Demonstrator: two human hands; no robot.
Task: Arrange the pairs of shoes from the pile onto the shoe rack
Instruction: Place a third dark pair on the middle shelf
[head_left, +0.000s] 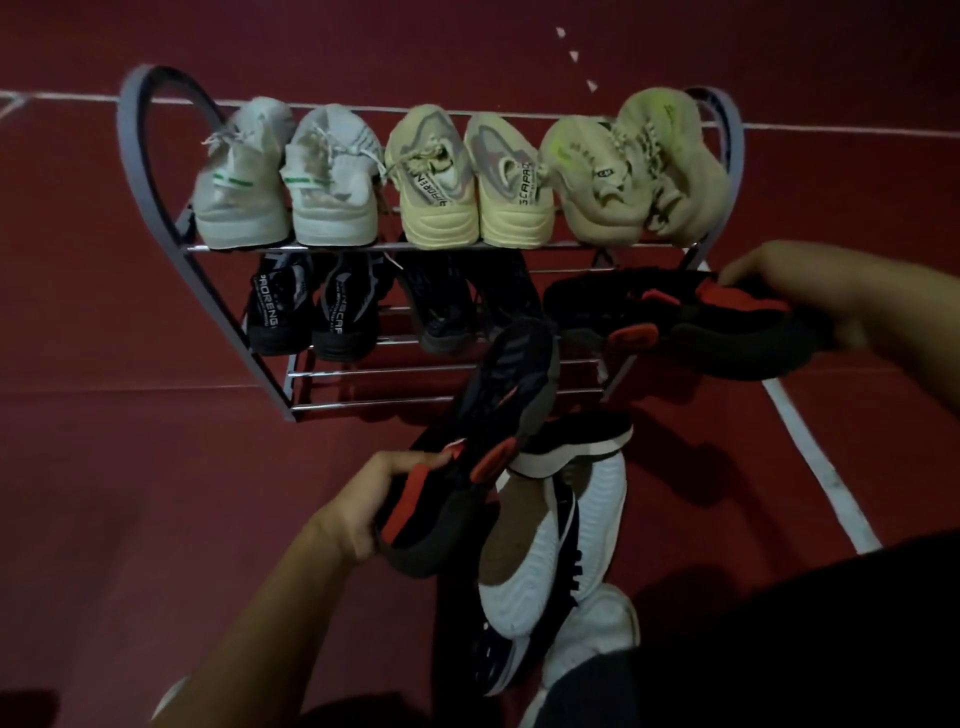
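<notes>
Nearest, a black-and-white sneaker (550, 545) lies in the floor pile below the shoe rack (156, 208). The left hand (363, 504) and right hand (810, 291) each clasp one black-and-red sneaker (467, 467). Next comes seating this pair in the rack's lower-right gap.

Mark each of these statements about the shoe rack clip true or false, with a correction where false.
1. The top shelf of the rack holds three pairs of light-coloured shoes. True.
2. The left hand is empty. False: it grips a black and red shoe by the heel.
3. The right hand holds a matching black and red shoe beside the middle shelf's right end. True.
4. Every shoe is already on the rack. False: black and white shoes lie on the red floor.
5. The middle shelf is bare. False: dark shoes sit on its left part.
</notes>
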